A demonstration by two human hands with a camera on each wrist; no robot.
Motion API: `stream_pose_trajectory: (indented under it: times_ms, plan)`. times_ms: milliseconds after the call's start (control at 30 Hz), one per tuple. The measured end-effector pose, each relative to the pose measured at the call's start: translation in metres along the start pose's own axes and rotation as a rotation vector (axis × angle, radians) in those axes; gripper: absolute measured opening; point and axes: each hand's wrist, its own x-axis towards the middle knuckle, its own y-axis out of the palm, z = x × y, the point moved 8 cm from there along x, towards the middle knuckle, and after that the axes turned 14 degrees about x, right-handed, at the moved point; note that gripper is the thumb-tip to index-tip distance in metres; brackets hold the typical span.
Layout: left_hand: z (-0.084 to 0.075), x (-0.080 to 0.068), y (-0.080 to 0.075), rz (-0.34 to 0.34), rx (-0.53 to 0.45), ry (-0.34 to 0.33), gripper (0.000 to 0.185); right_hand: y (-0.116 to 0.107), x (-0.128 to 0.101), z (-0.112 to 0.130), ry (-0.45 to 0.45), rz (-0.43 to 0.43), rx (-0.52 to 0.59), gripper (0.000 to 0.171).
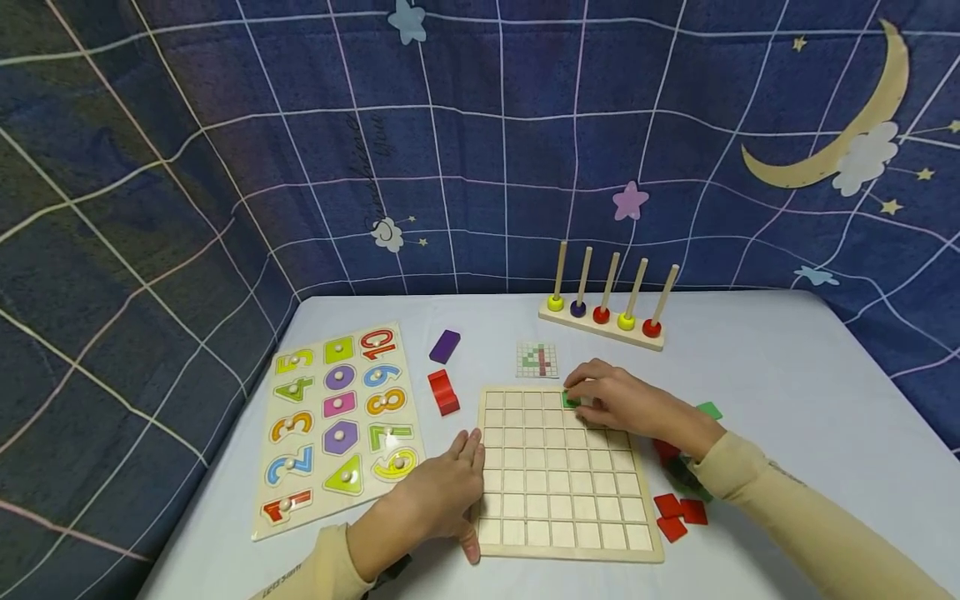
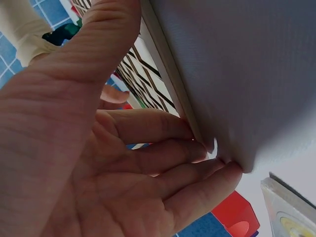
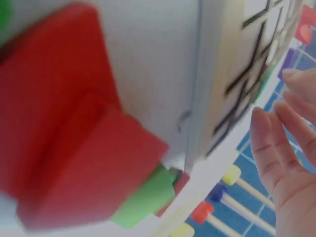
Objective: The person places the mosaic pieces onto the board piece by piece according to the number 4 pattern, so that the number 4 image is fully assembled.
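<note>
**Green tile meets the grid board**

A person's right hand (image 1: 622,406) pinches a green tile (image 1: 572,401) at the wooden grid board's (image 1: 564,500) one o'clock corner. The left hand (image 1: 442,496), fingers straight, presses the board's nine o'clock edge. Red tiles (image 1: 677,515) lie at four o'clock.

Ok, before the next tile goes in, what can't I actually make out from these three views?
- Head view: the green tile under the right hand is mostly covered by its fingers, so its exact cell on the grid board is unclear.
- Head view: the pattern card is too small to read.
- Head view: the right forearm hides part of the loose tile pile.
- Left wrist view: the left hand fills the frame.
- Right wrist view: blurred red tiles block most of it.
</note>
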Motion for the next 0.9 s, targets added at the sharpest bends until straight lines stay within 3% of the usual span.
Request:
stream_pose_trajectory:
  times_ms: [200,433,900]
  plan:
    - [0.0,-0.002,0.0,-0.015,0.01,-0.002,0.134,-0.021,-0.017,0.002,0.103,-0.035,-0.006,0.024]
    - [0.0,-0.002,0.001,-0.003,-0.005,-0.005,0.135,-0.042,-0.042,-0.001,0.124,-0.079,-0.034,0.023]
    - [0.001,-0.003,0.001,0.013,-0.065,-0.011,0.134,-0.069,-0.097,-0.048,0.318,-0.073,-0.054,0.021]
